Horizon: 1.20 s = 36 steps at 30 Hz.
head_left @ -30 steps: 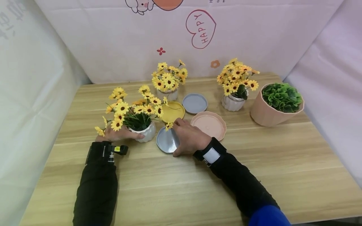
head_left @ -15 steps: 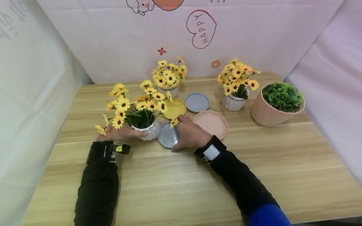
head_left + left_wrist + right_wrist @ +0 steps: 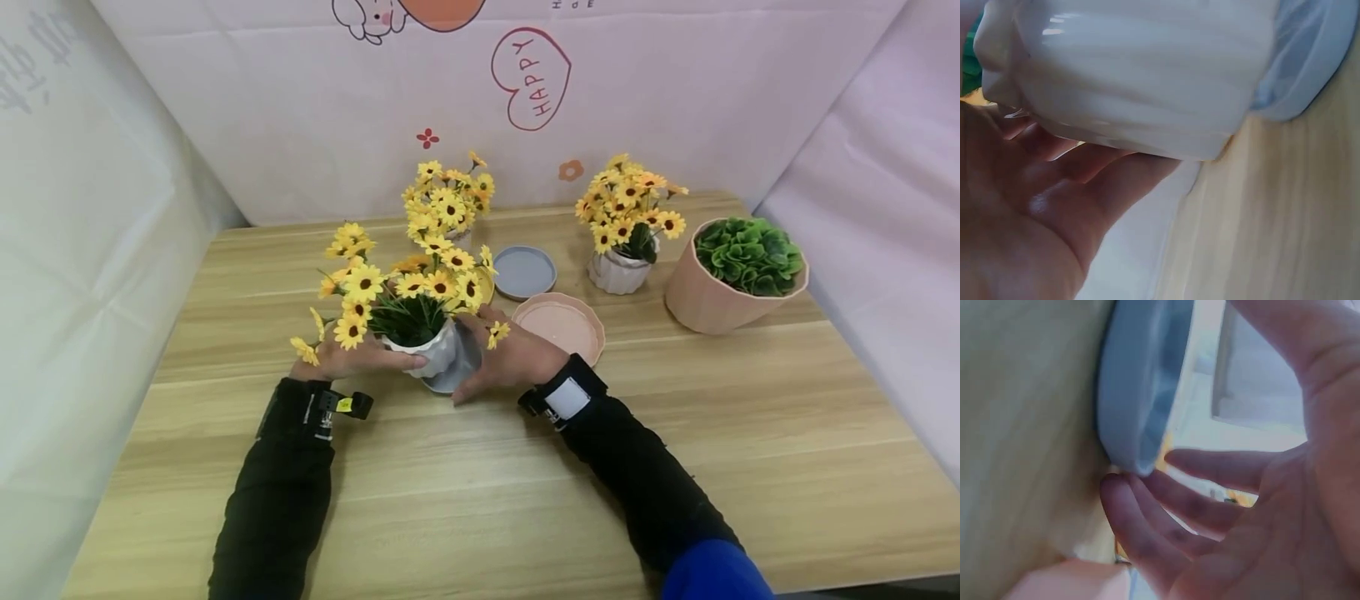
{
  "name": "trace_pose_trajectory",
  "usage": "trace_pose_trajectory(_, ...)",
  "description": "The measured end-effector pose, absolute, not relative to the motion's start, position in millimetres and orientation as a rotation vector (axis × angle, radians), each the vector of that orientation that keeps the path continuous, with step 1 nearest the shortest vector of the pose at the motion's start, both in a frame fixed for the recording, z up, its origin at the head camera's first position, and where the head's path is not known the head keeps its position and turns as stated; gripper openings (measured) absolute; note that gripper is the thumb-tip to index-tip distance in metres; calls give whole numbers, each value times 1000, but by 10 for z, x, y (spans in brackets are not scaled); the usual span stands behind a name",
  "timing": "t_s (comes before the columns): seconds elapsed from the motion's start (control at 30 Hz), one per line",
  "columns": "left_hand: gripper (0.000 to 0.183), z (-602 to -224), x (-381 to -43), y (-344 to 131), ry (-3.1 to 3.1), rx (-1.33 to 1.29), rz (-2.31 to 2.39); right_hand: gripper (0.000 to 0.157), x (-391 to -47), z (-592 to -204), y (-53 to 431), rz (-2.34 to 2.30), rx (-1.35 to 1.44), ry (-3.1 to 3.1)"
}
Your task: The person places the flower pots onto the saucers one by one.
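Observation:
My left hand [image 3: 345,357] grips a white ribbed flower pot [image 3: 444,346] full of yellow daisy-like flowers [image 3: 363,283], its thumb along the near side. In the left wrist view the pot [image 3: 1135,69] leans, its base close beside a grey-blue saucer [image 3: 1310,62]. The head view shows the pot overlapping the left part of that saucer [image 3: 467,362]. My right hand [image 3: 521,350] holds the saucer's right side, thumb toward the front edge and fingers around the far side. Seen from the right wrist, curled fingertips [image 3: 1119,494] meet the saucer's rim [image 3: 1125,394].
Behind stand a yellow saucer [image 3: 487,290], mostly hidden by flowers, and another white flower pot [image 3: 461,240]. A second grey-blue saucer [image 3: 525,272] and a pink saucer [image 3: 562,329] lie right of these. Farther right are a third flower pot [image 3: 619,273] and a pink planter [image 3: 701,296].
My left hand has carried the flower pot rightward, from beside the grey-blue saucer to over its left part. My right hand stays at the saucer, which has shifted slightly away from me.

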State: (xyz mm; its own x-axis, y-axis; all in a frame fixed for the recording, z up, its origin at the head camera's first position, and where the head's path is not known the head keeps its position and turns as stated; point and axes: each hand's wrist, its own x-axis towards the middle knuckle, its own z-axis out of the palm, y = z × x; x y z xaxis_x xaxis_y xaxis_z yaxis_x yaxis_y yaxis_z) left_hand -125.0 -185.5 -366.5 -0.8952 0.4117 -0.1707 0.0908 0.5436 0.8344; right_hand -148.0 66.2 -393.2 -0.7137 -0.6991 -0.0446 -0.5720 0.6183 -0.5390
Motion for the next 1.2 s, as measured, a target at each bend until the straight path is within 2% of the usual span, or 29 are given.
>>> trace_pose_trajectory(0.17,81,-3472,-1205,-1633,2476,662,1376,109,-1586,-3867,734,-1014,-1257,2447)
trace_pose_trajectory(0.23,82,-3494,-1217,-1606,2443,677,1404,108,-1603,-3832,753,-1106,-1313,2378)
trace_pose_trajectory(0.3,83,-3512,-1220,-1588,2414,672,1390,93,-1589,-3768,771,-1067,-1300,2364)
trace_pose_trajectory(0.37,84,-3526,-1225,-1576,2442,709,1313,92,-1554,-3700,772,-1089,-1264,2327)
trace_pose_trajectory(0.47,83,-3547,-1230,-1549,2420,749,1302,94,-1498,-3609,741,-1156,-1284,2289)
trace_pose_trajectory(0.53,81,-3562,-1237,-1531,2397,768,1332,113,-1475,-3584,707,-1272,-1308,2228)
trace_pose_trajectory(0.83,84,-3615,-1208,-1487,2343,627,1443,106,-1496,-3749,682,-1240,-1133,2236)
trace_pose_trajectory(0.87,84,-3620,-1207,-1482,2326,620,1455,104,-1503,-3772,683,-1215,-1136,2255)
trace_pose_trajectory(1.07,83,-3643,-1187,-1466,2295,547,1422,63,-1515,-3873,707,-1048,-1283,2304)
trace_pose_trajectory(1.2,77,-3640,-1195,-1454,2326,598,1412,56,-1515,-3897,700,-977,-1409,2345)
